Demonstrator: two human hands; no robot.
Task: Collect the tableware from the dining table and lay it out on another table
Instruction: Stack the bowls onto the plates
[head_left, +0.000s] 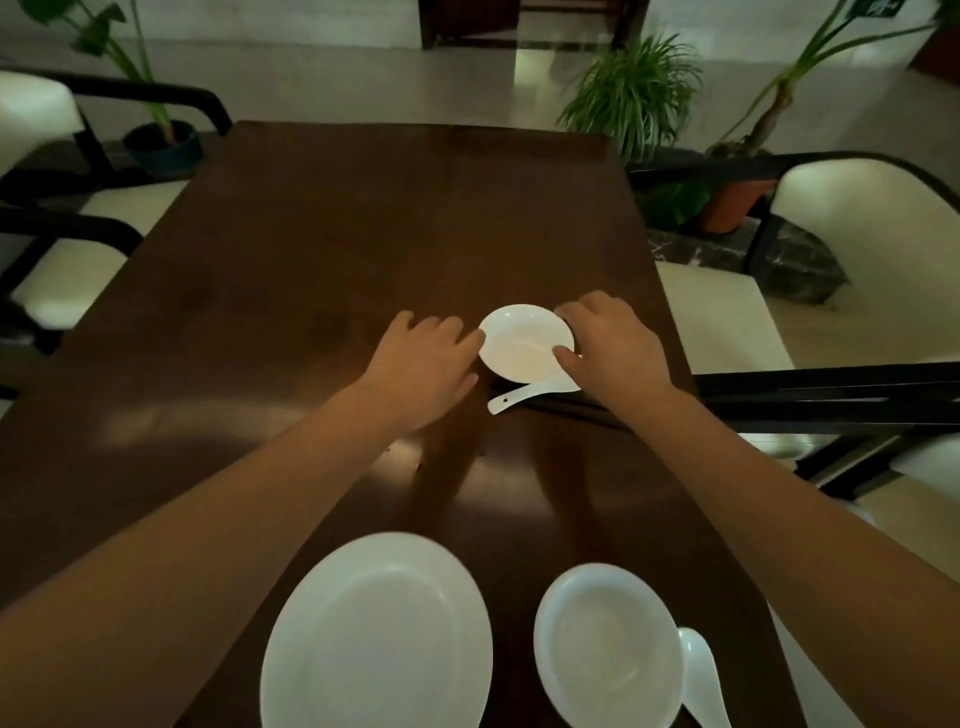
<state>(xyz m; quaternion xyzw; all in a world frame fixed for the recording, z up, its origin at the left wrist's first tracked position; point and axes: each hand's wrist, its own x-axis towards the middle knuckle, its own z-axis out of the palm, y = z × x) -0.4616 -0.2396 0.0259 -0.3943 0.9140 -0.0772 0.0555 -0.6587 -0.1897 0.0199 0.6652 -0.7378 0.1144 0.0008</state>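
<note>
A small white bowl (522, 340) sits mid-table on the dark wooden table (322, 249). My right hand (610, 348) grips its right rim, thumb on the near edge and fingers around the far side. My left hand (423, 358) lies flat with spread fingers, its fingertips touching the bowl's left rim. A white spoon (530, 396) lies just under the bowl's near edge, handle pointing left. Close to me stand a large white plate (376, 631) and a white bowl (608, 647), with a second white spoon (701, 675) at that bowl's right.
Cream chairs with black frames stand on the left (47, 208) and on the right (857, 234). Potted plants (634, 93) stand on the floor beyond the table's far right corner and at far left (156, 135). The table's right edge runs close to my right arm.
</note>
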